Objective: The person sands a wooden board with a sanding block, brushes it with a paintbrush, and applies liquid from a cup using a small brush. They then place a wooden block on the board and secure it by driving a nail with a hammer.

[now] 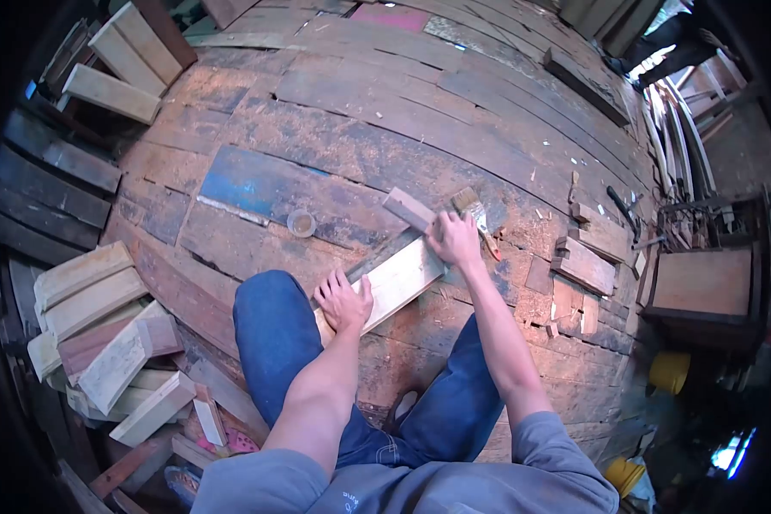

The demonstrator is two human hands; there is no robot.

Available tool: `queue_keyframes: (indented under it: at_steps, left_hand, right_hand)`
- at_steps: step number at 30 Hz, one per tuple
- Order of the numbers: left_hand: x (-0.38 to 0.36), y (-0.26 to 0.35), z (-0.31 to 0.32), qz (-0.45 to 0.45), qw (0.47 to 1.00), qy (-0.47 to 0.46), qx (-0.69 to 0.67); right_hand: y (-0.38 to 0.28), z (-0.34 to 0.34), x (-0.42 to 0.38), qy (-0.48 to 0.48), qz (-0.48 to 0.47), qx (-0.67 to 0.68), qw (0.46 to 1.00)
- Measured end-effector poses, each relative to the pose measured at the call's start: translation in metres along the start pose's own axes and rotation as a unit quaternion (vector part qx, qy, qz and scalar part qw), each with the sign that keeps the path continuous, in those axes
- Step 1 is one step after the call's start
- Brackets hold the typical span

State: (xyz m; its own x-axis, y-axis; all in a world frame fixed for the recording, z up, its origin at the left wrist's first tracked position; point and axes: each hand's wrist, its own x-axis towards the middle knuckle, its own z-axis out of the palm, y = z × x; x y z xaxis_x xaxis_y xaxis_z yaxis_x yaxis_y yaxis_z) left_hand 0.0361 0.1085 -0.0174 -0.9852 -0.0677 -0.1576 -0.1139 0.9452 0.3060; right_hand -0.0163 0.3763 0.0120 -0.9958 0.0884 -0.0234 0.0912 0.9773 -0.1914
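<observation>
A pale wooden board (396, 287) lies slantwise in front of my knees, with a darker strip of wood along its far side. My left hand (344, 301) grips its near end, fingers over the far edge and thumb on top. At the other end, my right hand (454, 239) is closed over the board's corner with bent fingers. A short reddish-brown wood piece (408, 208) lies right beside those fingertips. Just past the right hand is a wide paintbrush (467, 203), its red-tipped handle partly behind the hand.
A small clear cup (301, 224) stands near a blue-stained panel (242, 187). Cut boards (103, 291) are piled at left. Wood blocks (584, 264) and a hammer (621, 208) lie to the right. Beyond are a wooden cabinet (702, 283), yellow bucket (669, 373) and another person (681, 43).
</observation>
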Motion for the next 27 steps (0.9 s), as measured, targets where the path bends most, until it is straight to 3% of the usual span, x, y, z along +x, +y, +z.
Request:
queue_keyframes:
  at_steps: [3,6,11,18,19,22,23,27]
  left_hand:
    - [0.001,-0.004,0.008,0.014,0.999,0.028,0.006]
    - [0.001,-0.005,0.01,0.019,0.999,0.037,0.008]
    - [0.001,-0.007,0.015,0.023,0.999,0.039,-0.004]
    - [0.002,-0.008,0.015,0.015,1.0,0.02,0.004]
    - [0.002,-0.008,0.016,0.016,1.0,0.02,0.0]
    - [0.003,-0.007,0.015,0.013,1.0,0.016,0.001]
    - [0.003,-0.007,0.014,0.011,1.0,0.014,0.001]
    - [0.001,-0.006,0.014,0.01,1.0,0.017,-0.001]
  right_hand:
    - [-0.009,0.016,0.041,0.067,-0.035,-0.018,0.997]
    - [-0.025,0.034,0.087,0.021,-0.055,-0.038,0.998]
    - [-0.038,0.082,0.12,0.028,-0.074,-0.038,0.996]
    - [-0.028,0.064,0.096,0.075,-0.046,0.079,0.993]
    - [-0.022,0.068,0.087,0.123,-0.077,0.079,0.986]
    - [-0.01,0.077,0.066,0.09,-0.023,0.075,0.993]
    - [-0.011,0.08,0.066,0.143,0.006,0.086,0.986]
    - [-0.012,0.076,0.071,0.086,-0.01,0.075,0.993]
